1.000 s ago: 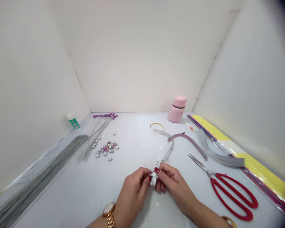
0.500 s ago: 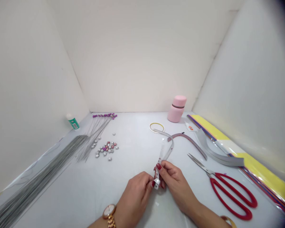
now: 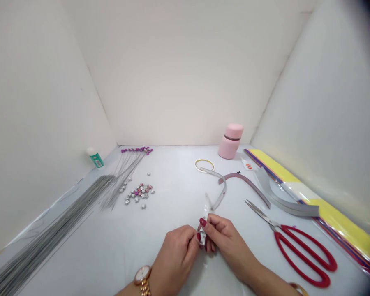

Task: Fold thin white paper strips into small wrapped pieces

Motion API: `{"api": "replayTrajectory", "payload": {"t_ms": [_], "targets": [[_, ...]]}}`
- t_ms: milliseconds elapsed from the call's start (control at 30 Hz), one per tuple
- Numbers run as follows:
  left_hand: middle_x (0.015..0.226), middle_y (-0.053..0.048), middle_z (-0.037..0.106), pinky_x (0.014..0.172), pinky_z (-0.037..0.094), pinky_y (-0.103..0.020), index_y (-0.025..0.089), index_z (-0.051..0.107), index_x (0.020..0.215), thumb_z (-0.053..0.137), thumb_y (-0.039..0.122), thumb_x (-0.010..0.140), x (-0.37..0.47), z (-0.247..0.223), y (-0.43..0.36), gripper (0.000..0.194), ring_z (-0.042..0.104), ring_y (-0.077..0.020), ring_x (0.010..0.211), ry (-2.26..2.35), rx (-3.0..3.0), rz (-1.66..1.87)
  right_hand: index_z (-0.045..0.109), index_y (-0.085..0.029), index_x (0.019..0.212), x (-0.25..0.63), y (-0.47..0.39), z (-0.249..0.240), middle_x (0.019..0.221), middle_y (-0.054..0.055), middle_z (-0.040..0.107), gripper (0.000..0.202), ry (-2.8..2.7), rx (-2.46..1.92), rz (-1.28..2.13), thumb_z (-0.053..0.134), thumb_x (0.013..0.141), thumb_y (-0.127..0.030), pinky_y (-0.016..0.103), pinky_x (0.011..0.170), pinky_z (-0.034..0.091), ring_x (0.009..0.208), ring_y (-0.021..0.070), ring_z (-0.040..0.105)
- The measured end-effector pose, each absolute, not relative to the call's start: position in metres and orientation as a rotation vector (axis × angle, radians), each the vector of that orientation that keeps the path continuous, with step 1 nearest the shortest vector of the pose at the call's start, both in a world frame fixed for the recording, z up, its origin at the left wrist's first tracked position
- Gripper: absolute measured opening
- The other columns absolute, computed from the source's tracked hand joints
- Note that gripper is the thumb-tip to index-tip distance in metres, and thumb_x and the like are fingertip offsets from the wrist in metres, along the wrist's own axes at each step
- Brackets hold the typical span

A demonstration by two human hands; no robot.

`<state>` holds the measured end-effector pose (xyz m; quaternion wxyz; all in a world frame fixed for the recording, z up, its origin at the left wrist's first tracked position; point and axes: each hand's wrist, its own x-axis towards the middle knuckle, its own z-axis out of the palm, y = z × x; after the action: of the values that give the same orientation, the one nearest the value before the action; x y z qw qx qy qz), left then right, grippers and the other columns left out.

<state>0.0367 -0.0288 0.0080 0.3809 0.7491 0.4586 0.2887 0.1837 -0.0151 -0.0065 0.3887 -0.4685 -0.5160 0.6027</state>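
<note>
A silvery-white paper strip (image 3: 206, 205) is pinched between my two hands, its near end folded into a small knot (image 3: 202, 237). My left hand (image 3: 180, 250) is closed, thumb and forefinger on the folded end. My right hand (image 3: 225, 240) grips the strip from the other side with its thumb on top; the fingers underneath are partly hidden. The strip's free end points away from me over the table. Just beyond it lie a curved grey strip (image 3: 224, 187) and a mauve strip (image 3: 249, 183). To the left sits a loose pile of small folded paper stars (image 3: 141, 192).
Red-handled scissors (image 3: 276, 225) lie at right, beside grey strips (image 3: 291, 207) and yellow packaged sheets (image 3: 339, 222). Farther back are a tape ring (image 3: 196, 166) and a pink flask (image 3: 230, 144). Thin wires (image 3: 58, 228), purple-tipped stems (image 3: 131, 164) and a glue stick (image 3: 96, 159) are at left.
The strip's free end has drawn closer to my hands and looks shorter. My fingers have shifted around the folded end, and the view has moved very slightly.
</note>
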Motion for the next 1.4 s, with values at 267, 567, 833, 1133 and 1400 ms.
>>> {"api": "replayTrajectory", "payload": {"t_ms": [267,567,833,1133,1400], "targets": [[0.071,-0.002,0.061,0.061,0.039,-0.021,0.018,0.055,0.074,0.042,0.018,0.083,0.036,-0.003,-0.029,0.016,0.054,-0.0135,0.063,1.275,1.786,0.883,0.049,-0.016,0.064,0.183,-0.015,-0.011,0.043,-0.006,0.049,0.036,-1.299,-1.208,1.504,0.049,0.079,-0.049,0.018,0.042,0.031,0.037,0.0064,0.042],[0.079,-0.003,0.062,0.068,0.041,-0.021,0.019,0.058,0.085,0.043,0.013,0.083,0.033,-0.003,-0.029,0.016,0.057,-0.0141,0.073,1.226,1.961,0.958,0.05,-0.017,0.063,0.184,-0.017,-0.009,0.046,-0.005,0.047,0.035,-1.394,-1.254,1.317,0.045,0.083,-0.045,0.02,0.046,0.034,0.044,0.0088,0.043],[0.074,-0.001,0.06,0.065,0.039,-0.021,0.019,0.056,0.077,0.039,0.015,0.085,0.034,-0.005,-0.029,0.02,0.054,-0.0134,0.069,1.272,1.894,0.853,0.05,-0.017,0.062,0.185,-0.017,-0.009,0.049,-0.003,0.048,0.033,-1.435,-1.301,1.121,0.045,0.084,-0.041,0.023,0.051,0.036,0.048,0.0111,0.045],[0.076,-0.002,0.06,0.069,0.037,-0.021,0.018,0.055,0.074,0.032,0.019,0.089,0.036,0.006,-0.029,0.027,0.053,-0.0134,0.071,1.148,1.855,0.826,0.046,-0.017,0.067,0.182,-0.016,-0.008,0.049,-0.006,0.049,0.03,-1.388,-1.215,1.446,0.047,0.082,-0.043,0.019,0.043,0.034,0.042,0.0078,0.045],[0.064,-0.001,0.055,0.059,0.04,-0.021,0.016,0.052,0.072,0.032,0.035,0.089,0.034,-0.003,-0.025,0.032,0.051,-0.0128,0.061,1.124,1.542,0.891,0.047,-0.016,0.069,0.182,-0.015,-0.009,0.051,-0.005,0.051,0.034,-1.293,-1.191,1.538,0.046,0.081,-0.048,0.017,0.038,0.03,0.038,0.0061,0.044]]}}
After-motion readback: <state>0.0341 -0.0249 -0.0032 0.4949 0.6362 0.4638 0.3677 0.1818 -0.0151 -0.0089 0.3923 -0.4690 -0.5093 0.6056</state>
